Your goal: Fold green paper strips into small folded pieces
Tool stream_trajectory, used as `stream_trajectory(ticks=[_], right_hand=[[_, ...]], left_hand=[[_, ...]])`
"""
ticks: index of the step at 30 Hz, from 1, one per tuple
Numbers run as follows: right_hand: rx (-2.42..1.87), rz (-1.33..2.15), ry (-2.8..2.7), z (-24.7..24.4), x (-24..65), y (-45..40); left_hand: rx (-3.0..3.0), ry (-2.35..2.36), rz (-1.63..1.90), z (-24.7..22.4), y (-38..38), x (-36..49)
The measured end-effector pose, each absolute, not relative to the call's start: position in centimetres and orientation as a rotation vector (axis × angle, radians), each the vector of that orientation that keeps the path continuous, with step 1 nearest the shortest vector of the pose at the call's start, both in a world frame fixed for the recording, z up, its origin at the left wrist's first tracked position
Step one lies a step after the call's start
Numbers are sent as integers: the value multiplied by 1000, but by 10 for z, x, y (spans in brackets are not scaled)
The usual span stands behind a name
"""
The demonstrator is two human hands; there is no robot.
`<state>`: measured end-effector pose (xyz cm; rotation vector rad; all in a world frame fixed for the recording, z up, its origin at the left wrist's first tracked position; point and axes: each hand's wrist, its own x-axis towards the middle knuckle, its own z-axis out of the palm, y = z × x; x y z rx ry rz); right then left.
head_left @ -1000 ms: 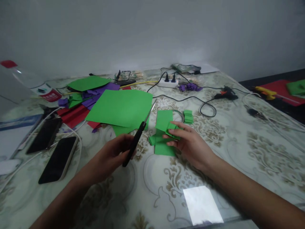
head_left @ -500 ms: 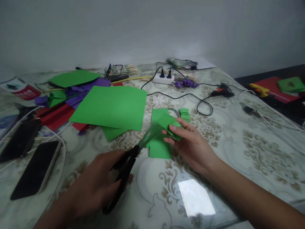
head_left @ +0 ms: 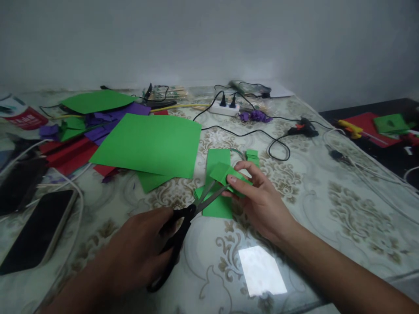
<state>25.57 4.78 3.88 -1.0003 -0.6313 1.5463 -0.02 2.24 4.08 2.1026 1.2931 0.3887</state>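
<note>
My left hand (head_left: 144, 250) grips the black handles of a pair of scissors (head_left: 188, 216), whose blades are spread. The blade tips reach the near-left edge of a small folded piece of green paper (head_left: 222, 173). That paper is pinched between thumb and fingers of my right hand (head_left: 260, 196). Under it a green paper strip (head_left: 218, 207) lies flat on the table. A small stack of green pieces (head_left: 252, 157) sits just beyond my right fingers. Left of these, a large green sheet (head_left: 150, 146) rests on other paper.
Red paper (head_left: 70, 155) and purple paper (head_left: 111, 117) are heaped at the left. Two phones lie there, one a dark phone (head_left: 39, 231) near the front. A white power strip (head_left: 224, 108), a black glue gun (head_left: 303, 127) and cables stand at the back and right.
The scissor blades have opened and come up to the folded green paper. My right hand has shifted slightly down. The view has turned a little.
</note>
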Motion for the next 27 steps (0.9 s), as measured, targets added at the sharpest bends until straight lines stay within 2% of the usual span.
stream_trajectory(ticks=[14,27], right_hand=[[-958,1649,-557,36,246,38],[-906,1671,-549,32,243,35]], left_hand=[[2157,1359,188,31,13,8],[2233,1378,213,30,10,12]])
